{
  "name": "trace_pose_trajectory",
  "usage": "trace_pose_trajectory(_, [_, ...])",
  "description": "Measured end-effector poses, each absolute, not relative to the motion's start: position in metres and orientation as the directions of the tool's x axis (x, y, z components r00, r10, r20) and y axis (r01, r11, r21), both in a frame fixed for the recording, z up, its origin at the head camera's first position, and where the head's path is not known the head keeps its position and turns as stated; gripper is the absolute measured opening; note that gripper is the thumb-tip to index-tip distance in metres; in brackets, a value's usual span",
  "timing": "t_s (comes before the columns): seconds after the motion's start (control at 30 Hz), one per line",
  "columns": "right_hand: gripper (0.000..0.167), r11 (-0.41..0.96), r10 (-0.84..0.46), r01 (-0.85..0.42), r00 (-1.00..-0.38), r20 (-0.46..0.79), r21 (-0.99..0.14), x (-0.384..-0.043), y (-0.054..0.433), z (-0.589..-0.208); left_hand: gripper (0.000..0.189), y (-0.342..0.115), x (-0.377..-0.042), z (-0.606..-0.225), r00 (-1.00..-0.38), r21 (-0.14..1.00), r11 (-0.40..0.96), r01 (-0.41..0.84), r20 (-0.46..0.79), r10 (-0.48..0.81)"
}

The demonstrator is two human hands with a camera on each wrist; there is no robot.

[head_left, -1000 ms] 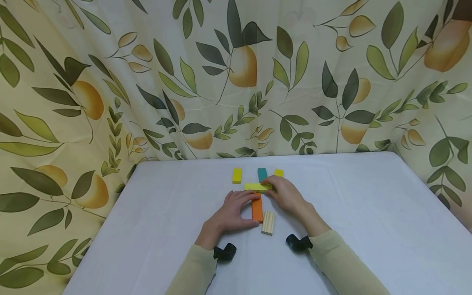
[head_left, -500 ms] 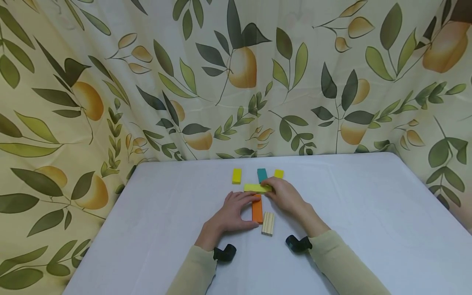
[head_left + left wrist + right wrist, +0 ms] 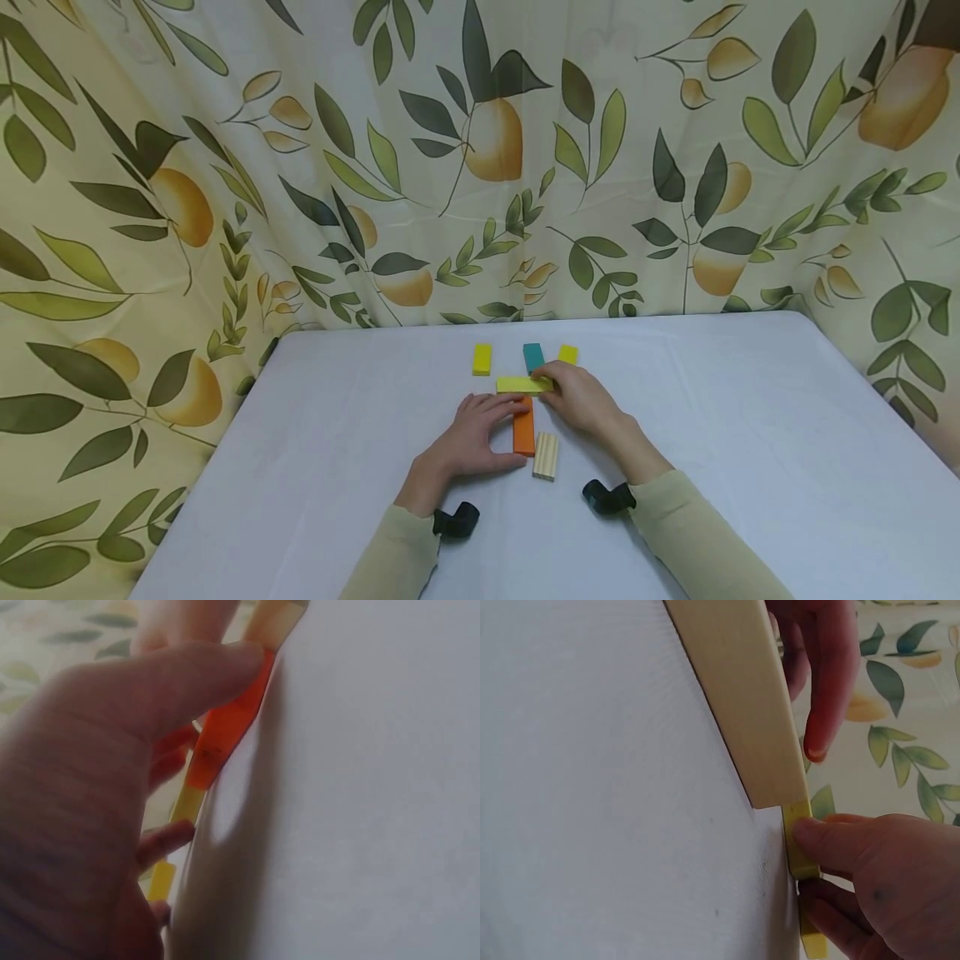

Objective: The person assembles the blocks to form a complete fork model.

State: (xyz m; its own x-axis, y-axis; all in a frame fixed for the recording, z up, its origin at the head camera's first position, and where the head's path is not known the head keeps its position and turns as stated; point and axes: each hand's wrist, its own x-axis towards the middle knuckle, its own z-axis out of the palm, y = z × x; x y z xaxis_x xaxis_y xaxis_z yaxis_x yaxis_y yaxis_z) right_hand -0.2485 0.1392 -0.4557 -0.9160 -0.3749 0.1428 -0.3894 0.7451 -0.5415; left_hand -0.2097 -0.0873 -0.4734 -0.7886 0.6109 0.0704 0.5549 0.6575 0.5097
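We find the left hand, grip clamped on the orange block on the counter, and the right hand, grip clamped on the crosswise yellow block at the orange one's far end.

Desk: surface white and matt, faint creases visible, far corners rounded. Curtain: hangs behind the desk's far edge and along its left side, cream ground, folds visible. Print comprises dark and light green leaves and orange-yellow fruit. Pattern blurred at upper left in the left wrist view; clearer along the right in the right wrist view.
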Motion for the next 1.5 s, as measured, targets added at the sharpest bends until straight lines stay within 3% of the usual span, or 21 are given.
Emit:
trace_pose_trajectory(0.63, [0.028,0.763,-0.375,-0.380,-0.919,0.123,-0.523,-0.2500,0.1454,-0.4565,0.054,-0.0909,-0.2031,-0.4739,-0.779,0.484,0.653,0.583,0.107,0.617])
trace_pose_trajectory(1.5, [0.029,0.753,-0.378,-0.382,-0.918,0.123,-0.536,-0.2450,0.1453,-0.4548,0.053,-0.0895,-0.2036,-0.4734,-0.789,0.481,0.664,0.572,0.103,0.605])
